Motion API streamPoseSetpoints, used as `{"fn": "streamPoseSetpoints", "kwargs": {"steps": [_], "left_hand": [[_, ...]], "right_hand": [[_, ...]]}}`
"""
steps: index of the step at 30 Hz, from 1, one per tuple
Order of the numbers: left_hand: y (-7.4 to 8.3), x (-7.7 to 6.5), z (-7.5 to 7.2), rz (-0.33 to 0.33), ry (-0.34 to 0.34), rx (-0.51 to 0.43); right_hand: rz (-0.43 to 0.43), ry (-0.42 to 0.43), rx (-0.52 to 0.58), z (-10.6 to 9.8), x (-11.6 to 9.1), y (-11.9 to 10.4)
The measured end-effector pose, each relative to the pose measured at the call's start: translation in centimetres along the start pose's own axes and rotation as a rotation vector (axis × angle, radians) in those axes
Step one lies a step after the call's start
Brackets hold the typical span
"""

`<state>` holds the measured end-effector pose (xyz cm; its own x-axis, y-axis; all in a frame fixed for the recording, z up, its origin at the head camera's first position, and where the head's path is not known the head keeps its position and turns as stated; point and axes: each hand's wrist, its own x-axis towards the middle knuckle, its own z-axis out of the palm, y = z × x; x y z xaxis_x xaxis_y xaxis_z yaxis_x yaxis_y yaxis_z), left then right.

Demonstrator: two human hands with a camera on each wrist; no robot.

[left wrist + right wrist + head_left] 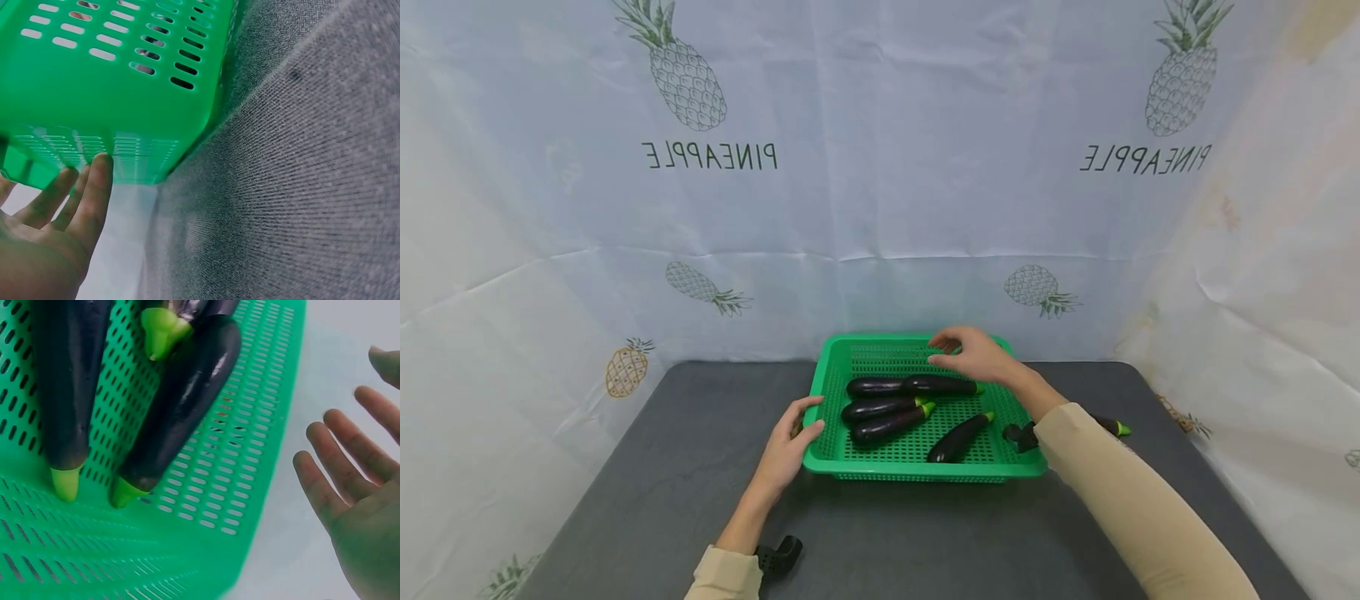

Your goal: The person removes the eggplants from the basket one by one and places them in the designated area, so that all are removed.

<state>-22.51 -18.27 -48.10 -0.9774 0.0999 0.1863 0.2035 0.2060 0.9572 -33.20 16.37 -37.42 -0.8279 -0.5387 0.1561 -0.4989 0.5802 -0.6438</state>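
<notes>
And here's the left hand [786, 446] at the left rim of the green basket [925, 471], fingers extended, fingertips [102, 164] against the outer wall rather than clenched. Over on the far right side, the right hand [976, 357] is up in the air above the basket, fingers softly bent, thumb apart, nothing in its grasp!

Five dark eggplants [891, 425] lie inside: two in a row across the back, two side by side at the left with their green caps pointing right, and one alone near the front right, slanting, cap towards the back. A sixth, the outer eggplant [1108, 423], rests on the grey surface [655, 500] just right of the basket, partly hidden by the right sleeve [1120, 483]. Behind it all hangs a pale curtain [910, 192], printed with pineapples and mirror-reversed lettering.
</notes>
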Motion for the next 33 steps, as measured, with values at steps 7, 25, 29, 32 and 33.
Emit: {"fn": "streamPoseSetpoints", "kwargs": {"steps": [7,25,29,32,33], "left_hand": [[0.1,0.0,0.0,0.003,-0.005,0.001],[0.1,0.0,0.1,0.019,0.008,0.005],[0.0,0.0,0.1,0.018,0.012,0.005],[-0.1,0.0,0.1,0.023,0.011,0.003],[-0.1,0.0,0.1,0.017,0.015,-0.002]], "right_hand": [[0.057,-0.047,0.007,0.6,0.6,0.9],[0.145,-0.130,0.039,2.9,1.7,2.5],[0.167,-0.147,0.035,3.2,2.1,3.0],[0.190,-0.161,0.012,3.5,2.2,3.5],[0.199,-0.166,0.004,3.6,2.2,3.7]]}}
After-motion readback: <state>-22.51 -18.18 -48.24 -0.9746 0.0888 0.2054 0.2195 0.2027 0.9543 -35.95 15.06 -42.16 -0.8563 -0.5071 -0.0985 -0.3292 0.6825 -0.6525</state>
